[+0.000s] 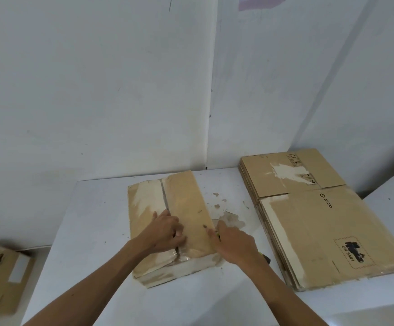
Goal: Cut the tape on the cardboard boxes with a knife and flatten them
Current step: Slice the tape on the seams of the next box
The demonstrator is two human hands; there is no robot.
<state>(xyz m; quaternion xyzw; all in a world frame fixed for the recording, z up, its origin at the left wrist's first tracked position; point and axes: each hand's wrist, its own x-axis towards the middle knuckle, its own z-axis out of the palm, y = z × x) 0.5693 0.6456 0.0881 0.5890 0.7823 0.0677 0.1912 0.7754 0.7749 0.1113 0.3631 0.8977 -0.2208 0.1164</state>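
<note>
A brown cardboard box [181, 201] sits in the middle of the white table [92, 231], its two top flaps meeting along a slit centre seam. My left hand [167, 231] rests on the seam near the front, with the fingers curled at the edge of the flap. My right hand [236, 243] is at the box's right edge and grips a knife [267, 258]; only a dark and yellow bit of the handle shows behind the wrist, and the blade is hidden.
A stack of flattened cardboard boxes [320, 215] lies on the right side of the table. Another taped box [0, 278] stands lower at the far left, off the table. White walls close in behind. The tabletop has peeled patches [226, 215] beside the box.
</note>
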